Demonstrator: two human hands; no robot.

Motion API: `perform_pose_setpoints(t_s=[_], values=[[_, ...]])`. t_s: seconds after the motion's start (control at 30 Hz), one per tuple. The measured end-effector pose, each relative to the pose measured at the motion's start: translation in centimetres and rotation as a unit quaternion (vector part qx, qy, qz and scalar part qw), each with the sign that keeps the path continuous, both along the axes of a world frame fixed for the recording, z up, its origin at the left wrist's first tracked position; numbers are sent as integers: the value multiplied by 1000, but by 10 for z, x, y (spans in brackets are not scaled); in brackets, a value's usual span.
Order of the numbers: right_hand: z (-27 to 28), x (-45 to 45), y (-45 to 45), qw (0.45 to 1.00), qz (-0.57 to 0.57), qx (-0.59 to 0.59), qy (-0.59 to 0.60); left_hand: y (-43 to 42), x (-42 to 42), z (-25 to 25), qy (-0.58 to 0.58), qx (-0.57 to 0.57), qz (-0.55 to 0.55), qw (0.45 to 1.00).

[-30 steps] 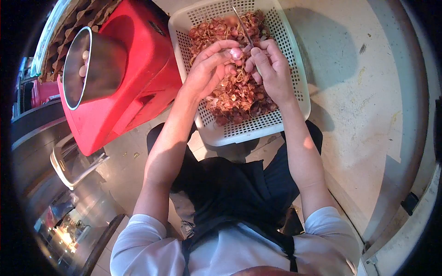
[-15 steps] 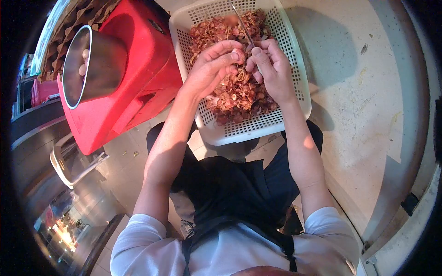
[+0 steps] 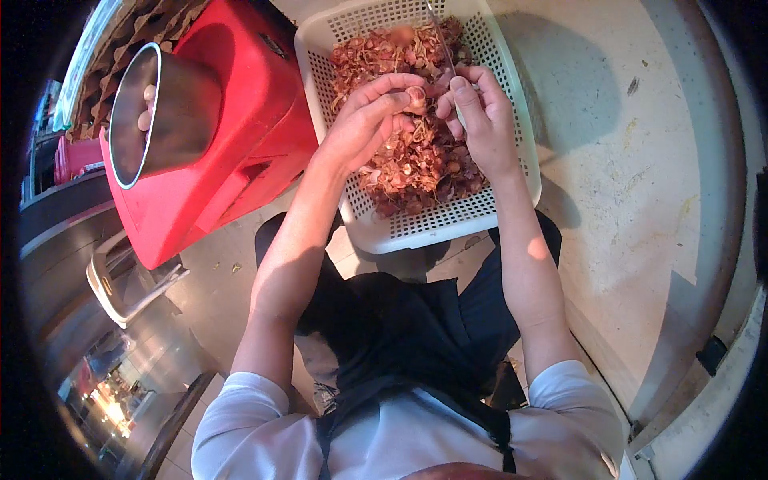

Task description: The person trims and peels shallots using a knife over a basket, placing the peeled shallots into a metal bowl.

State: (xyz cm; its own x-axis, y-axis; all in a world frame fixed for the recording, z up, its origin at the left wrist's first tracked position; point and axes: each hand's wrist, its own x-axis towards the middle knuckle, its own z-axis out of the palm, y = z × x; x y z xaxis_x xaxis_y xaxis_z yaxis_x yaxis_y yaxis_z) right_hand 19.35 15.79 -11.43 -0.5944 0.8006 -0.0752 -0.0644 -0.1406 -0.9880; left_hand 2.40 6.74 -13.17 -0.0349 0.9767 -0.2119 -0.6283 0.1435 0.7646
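Observation:
My left hand [image 3: 370, 118] pinches a small shallot [image 3: 415, 101], its pale reddish side facing my other hand. In my right hand [image 3: 480, 112] is a knife [image 3: 441, 38], its thin blade pointing up and away from me. A small gap separates the shallot from the fingers of my right hand. Both hands are above a white perforated plastic basket [image 3: 424, 234]. Reddish-brown shallots and loose papery skins [image 3: 416, 172] fill much of the basket; I cannot tell them all apart.
To the left, a steel pot [image 3: 182, 120] with a few round pale pieces inside rests tilted on a red plastic stool or box [image 3: 264, 96]. Egg trays [image 3: 100, 80] are behind it. A pale wall or panel [image 3: 640, 184] runs along the right. My knees flank the basket's near edge.
My right hand has drawn slightly right, away from the shallot, and the knife blade has shifted right with it. The shallot shows more clearly in my left hand, which barely moved.

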Motion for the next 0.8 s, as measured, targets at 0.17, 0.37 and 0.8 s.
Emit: perform_pose_setpoints(t_s=[0.17, 0.37, 0.8], values=[[7, -1, -3, 999, 2, -6, -34, 2, 5, 7, 32, -15, 38, 999], [1, -2, -4, 997, -6, -8, -71, 0, 3, 6, 71, -2, 36, 997], [4, -6, -15, 979, 72, 168, -91, 3, 4, 5, 48, -2, 86, 995]])
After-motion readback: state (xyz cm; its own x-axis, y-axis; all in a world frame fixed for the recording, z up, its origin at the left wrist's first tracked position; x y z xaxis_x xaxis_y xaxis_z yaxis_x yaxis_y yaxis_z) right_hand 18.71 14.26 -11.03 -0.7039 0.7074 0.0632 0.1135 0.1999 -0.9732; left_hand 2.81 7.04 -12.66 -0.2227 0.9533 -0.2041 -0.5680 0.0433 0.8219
